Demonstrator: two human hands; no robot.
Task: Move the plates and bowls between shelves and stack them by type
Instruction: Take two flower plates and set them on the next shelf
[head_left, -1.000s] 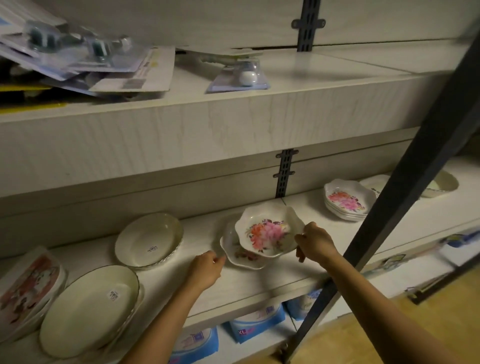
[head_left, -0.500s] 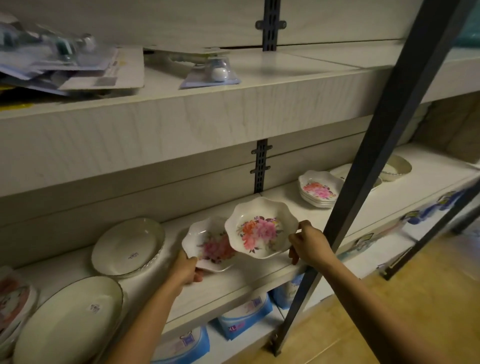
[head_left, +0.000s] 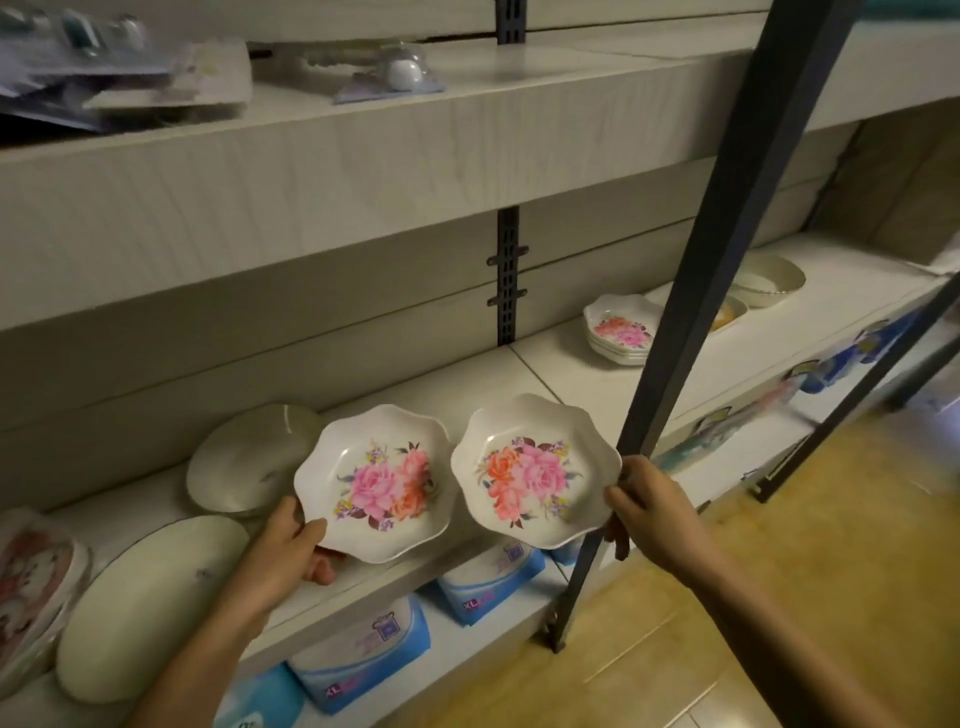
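Left hand (head_left: 283, 551) curls its fingers round the left bowl (head_left: 376, 483), right hand (head_left: 649, 506) pinches the right bowl (head_left: 537, 470) by its rim. Both are up, side by side over the shelf (head_left: 545, 374) front edge. Farther back on the shelf, a matching stack (head_left: 618, 332) sits right, a plain plate (head_left: 244, 462) left.

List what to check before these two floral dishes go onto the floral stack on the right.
1. Left hand grips left dish at its rim: ok.
2. Right hand grips right dish at its rim: ok.
3. Both dishes match the stack, same scalloped rim and flowers: ok.
4. Straight way to the stack: not ok, the post stands between it and the right dish.
5. Stack level and steady: cannot tell, the post hides its right edge.
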